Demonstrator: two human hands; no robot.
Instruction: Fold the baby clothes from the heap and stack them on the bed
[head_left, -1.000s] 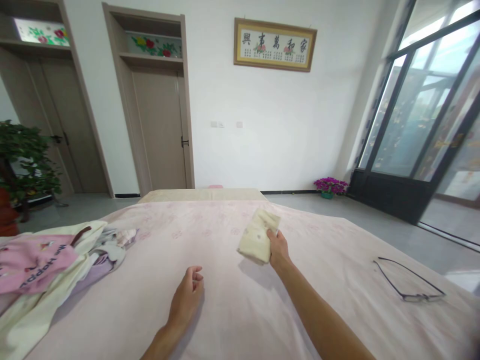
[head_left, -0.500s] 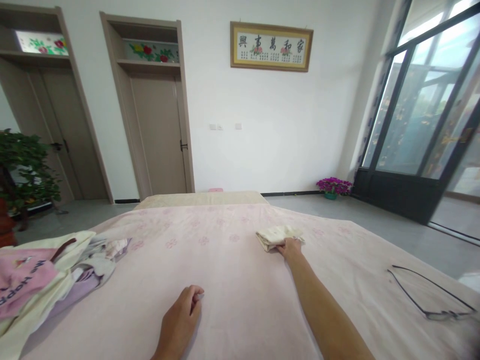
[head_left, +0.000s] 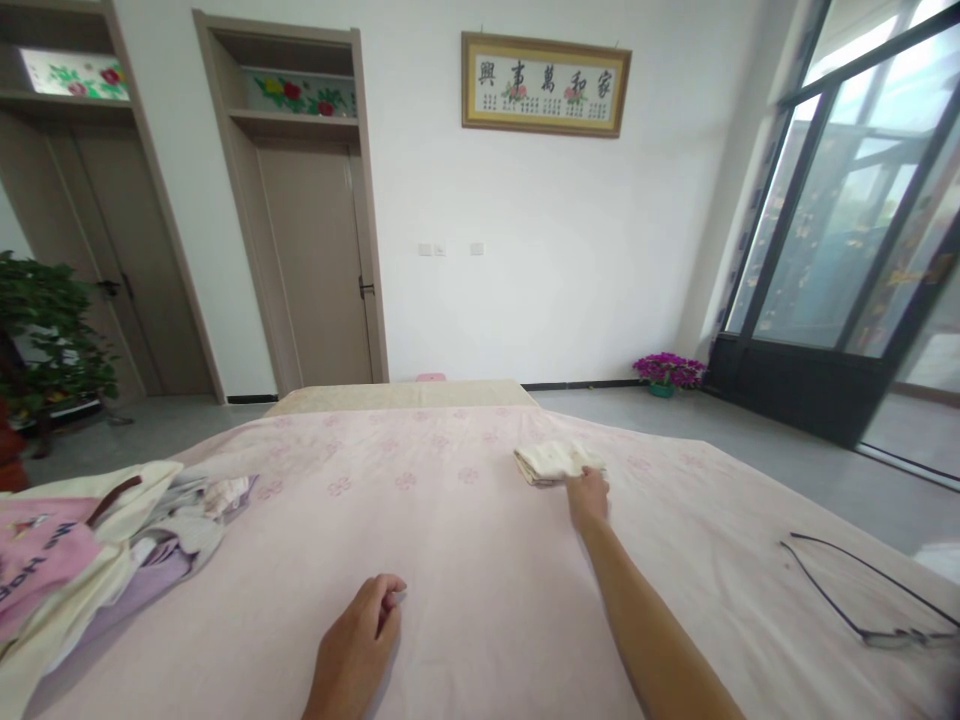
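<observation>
A small folded cream cloth [head_left: 551, 462] lies flat on the pink bed sheet [head_left: 480, 560], towards the far side. My right hand [head_left: 589, 495] reaches out to its near right edge, with curled fingers on that edge; the thumb is mostly hidden. Closer to me, my left hand [head_left: 360, 630] rests on the sheet with its fingers curled in and nothing visible in them. To the left is a loose pile of clothes [head_left: 105, 560], among them a pink piece with printed letters, cream fabric, and grey and lilac pieces.
Eyeglasses [head_left: 862, 600] lie on the sheet at the right. Past the bed's far edge a beige padded surface [head_left: 405, 397] adjoins it. On the floor are a pot of purple flowers [head_left: 667, 372] and a leafy plant [head_left: 52, 335]. A dark framed glass door [head_left: 825, 260] stands at right.
The folded cloth now lies flatter, and my right hand has shifted slightly, its thumb no longer showing under the near edge. My left hand has hardly moved. The view has turned slightly.
</observation>
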